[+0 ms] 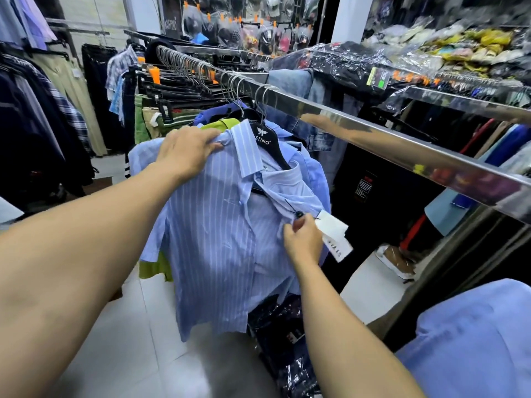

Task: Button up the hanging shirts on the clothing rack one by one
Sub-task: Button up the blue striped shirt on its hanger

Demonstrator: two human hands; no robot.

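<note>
A long, flat-sided rail of polished steel (373,133) runs on a slant from the upper left to the right edge, its mirror surface catching smeared colours from the goods around it. Bent wire hooks ride it in a close row toward the far end.

From it, at the middle of the view, hangs the light blue cotton shirt with thin white stripes (212,242). The cloth is soft and creased, its front standing open down the placket, the short sleeve loose at the left. It sits on a glossy black plastic hanger with white lettering (263,139), which shows at the open collar. Behind it hang a plain blue shirt and a lime-green garment (155,268), whose hem drops below the striped sleeve.

Pale glossy floor tiles (129,340) lie underneath, with crinkly plastic-wrapped dark garments (281,340) heaped below the shirt's hem.

The left hand (186,153) rests on the shirt's shoulder beside the collar, its fingers curled over the fabric and gripping it. The right hand (301,239) is at the right front edge, thumb and forefinger pinching the cloth just under a small black toggle on a cord. A white rectangular paper tag (334,237) dangles just beside that hand.
</note>
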